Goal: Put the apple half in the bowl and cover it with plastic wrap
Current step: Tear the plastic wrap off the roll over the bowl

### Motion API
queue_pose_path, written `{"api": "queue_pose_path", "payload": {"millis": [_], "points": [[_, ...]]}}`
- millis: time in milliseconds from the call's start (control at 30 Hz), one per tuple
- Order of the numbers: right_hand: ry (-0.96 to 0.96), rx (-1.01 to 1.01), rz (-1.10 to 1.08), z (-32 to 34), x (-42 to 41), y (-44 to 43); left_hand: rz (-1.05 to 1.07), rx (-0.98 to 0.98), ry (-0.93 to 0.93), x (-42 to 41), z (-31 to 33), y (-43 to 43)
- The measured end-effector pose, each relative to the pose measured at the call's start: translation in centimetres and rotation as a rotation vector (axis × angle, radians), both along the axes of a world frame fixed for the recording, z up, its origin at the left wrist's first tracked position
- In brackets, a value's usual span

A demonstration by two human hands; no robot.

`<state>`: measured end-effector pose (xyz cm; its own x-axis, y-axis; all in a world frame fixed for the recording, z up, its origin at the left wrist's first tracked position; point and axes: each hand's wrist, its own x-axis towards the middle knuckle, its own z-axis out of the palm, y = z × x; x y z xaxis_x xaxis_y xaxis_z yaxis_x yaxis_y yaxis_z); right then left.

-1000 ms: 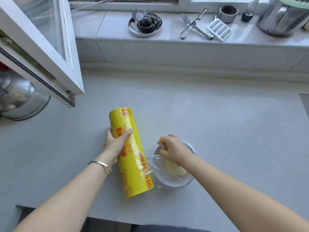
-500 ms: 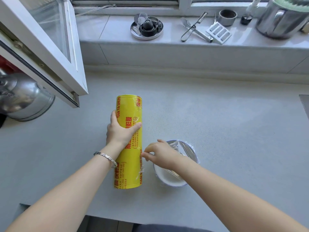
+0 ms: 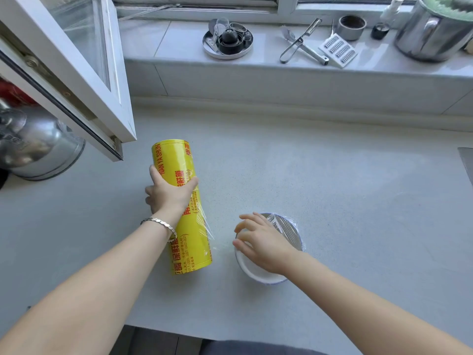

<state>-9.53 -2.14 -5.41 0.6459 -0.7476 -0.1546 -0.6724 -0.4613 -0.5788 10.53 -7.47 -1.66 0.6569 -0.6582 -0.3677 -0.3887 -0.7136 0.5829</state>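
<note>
A yellow roll of plastic wrap lies lengthwise on the grey counter. My left hand grips its middle from above, fingers and thumb curled round it. A loose flap of film hangs at the roll's right side. To the right stands a small white bowl with clear film stretched over its top. My right hand rests on the bowl's left rim with relaxed fingers spread over the film. The apple half is hidden under my hand.
An open white window sash juts over the counter at the left, above a steel pot. On the sill behind are a round tray of small parts, a peeler, a grater and a large steel pot.
The roll has moved left, away from the bowl, and the film between them has parted. My right hand slid from the bowl's far rim to its left rim.
</note>
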Motion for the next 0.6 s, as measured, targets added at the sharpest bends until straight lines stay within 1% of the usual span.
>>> {"api": "queue_pose_path", "payload": {"millis": [100, 200, 267, 400, 467, 600], "points": [[-0.019, 0.088, -0.046, 1.3, 1.4, -0.3, -0.056, -0.018, 0.017, -1.0, 0.4, -0.1], [0.051, 0.203, -0.018, 1.3, 3.2, -0.8, -0.093, -0.055, 0.036, -1.6, 1.0, -0.5], [0.066, 0.253, -0.01, 0.8, 3.5, -1.2, -0.107, -0.076, 0.037, -1.6, 1.4, -0.8], [0.005, 0.275, -0.032, 0.7, 3.4, -0.9, -0.08, -0.119, 0.066, -1.3, 2.0, -1.1], [-0.04, 0.251, -0.059, 0.9, 3.2, -0.5, -0.066, -0.135, 0.065, -1.3, 2.0, -1.2], [-0.109, 0.208, -0.093, 1.1, 2.0, -0.1, 0.064, -0.177, 0.088, -1.1, 1.9, -1.6]]}}
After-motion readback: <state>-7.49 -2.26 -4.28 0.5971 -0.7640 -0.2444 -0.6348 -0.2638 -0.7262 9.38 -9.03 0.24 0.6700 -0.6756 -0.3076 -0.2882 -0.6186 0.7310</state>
